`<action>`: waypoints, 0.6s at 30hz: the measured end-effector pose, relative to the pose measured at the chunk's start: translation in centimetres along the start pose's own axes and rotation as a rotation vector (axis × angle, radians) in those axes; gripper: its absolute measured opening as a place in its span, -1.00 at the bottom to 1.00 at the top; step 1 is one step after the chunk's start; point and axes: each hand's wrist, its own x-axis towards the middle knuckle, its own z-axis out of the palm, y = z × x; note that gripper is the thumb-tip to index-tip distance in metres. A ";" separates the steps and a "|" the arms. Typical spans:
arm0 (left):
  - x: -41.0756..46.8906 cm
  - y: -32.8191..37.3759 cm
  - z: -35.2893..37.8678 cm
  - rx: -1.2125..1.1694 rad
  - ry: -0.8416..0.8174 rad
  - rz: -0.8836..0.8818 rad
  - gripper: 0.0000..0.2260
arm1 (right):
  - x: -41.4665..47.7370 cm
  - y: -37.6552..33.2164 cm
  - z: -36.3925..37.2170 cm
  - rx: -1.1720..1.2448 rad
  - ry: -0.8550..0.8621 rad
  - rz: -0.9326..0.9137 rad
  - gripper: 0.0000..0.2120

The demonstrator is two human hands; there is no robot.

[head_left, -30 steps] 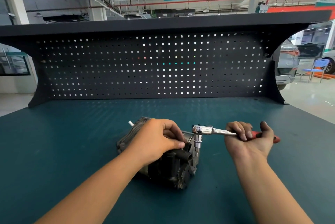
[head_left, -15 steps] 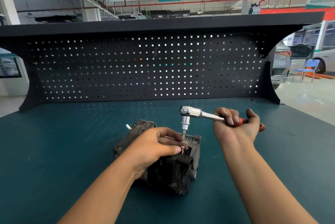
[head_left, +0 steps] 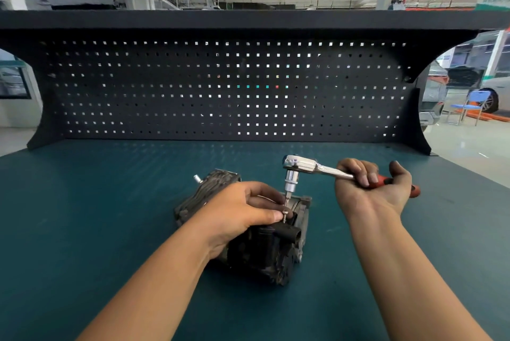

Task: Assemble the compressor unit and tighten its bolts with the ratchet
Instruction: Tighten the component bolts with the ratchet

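Near the middle of the teal benchtop (head_left: 110, 216), a dark compressor unit (head_left: 265, 252), lying with its ribbed end toward the back. Over its top, the left hand (head_left: 240, 213), fingers curled, pinching a small silver bolt (head_left: 284, 215) between thumb and forefinger, upright at the housing. Directly above the bolt, the socket and bit (head_left: 290, 183) of a chrome ratchet (head_left: 303, 165), pointing straight down, tip right at the bolt head; touching or just clear, impossible to tell. Off to the right, the right hand (head_left: 369, 191), palm up, fingers wrapped round the ratchet where bare metal meets the red grip (head_left: 414, 191), with the grip's end sticking out past the hand. Behind the bench, a black perforated pegboard (head_left: 220, 86) under a dark shelf; beyond it at far right, a blue chair (head_left: 473, 103).
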 end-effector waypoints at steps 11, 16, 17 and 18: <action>0.0 -0.2 -0.1 -0.012 -0.012 0.020 -0.80 | -0.3 0.2 -0.4 -0.063 -0.030 -0.012 -0.76; -0.1 -0.2 -0.1 -0.019 -0.022 0.027 -0.79 | -1.1 0.2 -0.1 -0.265 -0.153 -0.085 -0.80; -0.1 -0.1 -0.1 -0.021 -0.025 0.028 -0.79 | -1.4 0.2 -0.1 -0.314 -0.183 -0.113 -0.81; -0.1 -0.1 -0.1 -0.022 -0.027 0.028 -0.79 | -1.9 0.2 0.0 -0.355 -0.210 -0.139 -0.81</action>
